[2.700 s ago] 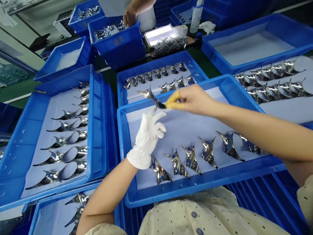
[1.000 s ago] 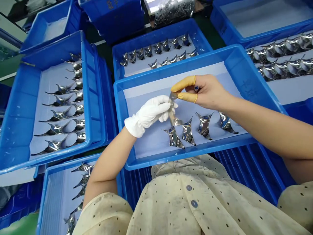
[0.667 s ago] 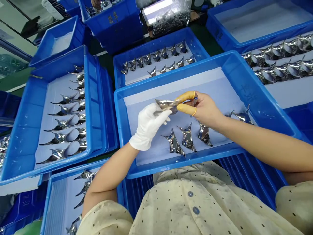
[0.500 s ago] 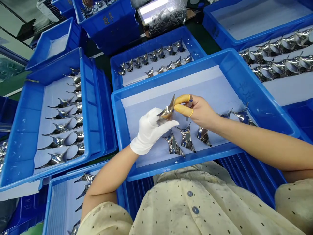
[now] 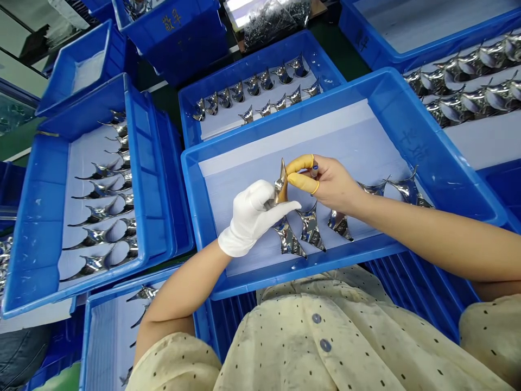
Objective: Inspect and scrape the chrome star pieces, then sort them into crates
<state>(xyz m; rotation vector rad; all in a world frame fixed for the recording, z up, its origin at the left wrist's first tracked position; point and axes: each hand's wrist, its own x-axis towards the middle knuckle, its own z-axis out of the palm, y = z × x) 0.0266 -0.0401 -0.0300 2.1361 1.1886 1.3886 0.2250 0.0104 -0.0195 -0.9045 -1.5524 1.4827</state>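
Note:
My left hand (image 5: 250,217), in a white glove, grips a shiny curved metal piece (image 5: 280,187) with pointed tips, held above the blue tray (image 5: 350,260). At the piece's right edge, my right hand (image 5: 321,176) closes its thumb and forefinger, both in yellow finger cots. A slim blue-ended object (image 5: 314,171), perhaps a pen, is tucked in the right hand's fingers; most of it is hidden. Below the hands, several like metal pieces (image 5: 311,231) lie on the tray's white lining. More metal pieces (image 5: 402,190) lie beyond my right forearm, partly covered by it.
To the left, a blue crate (image 5: 136,217) holds rows of metal pieces. Another blue tray (image 5: 187,117) with two rows stands behind mine. Further rows of pieces (image 5: 468,108) are at the right. A clear plastic bag (image 5: 277,24) lies at the back.
The metal piece has turned in my hands from slanted to more upright, its tip now pointing up. The view has shifted slightly.

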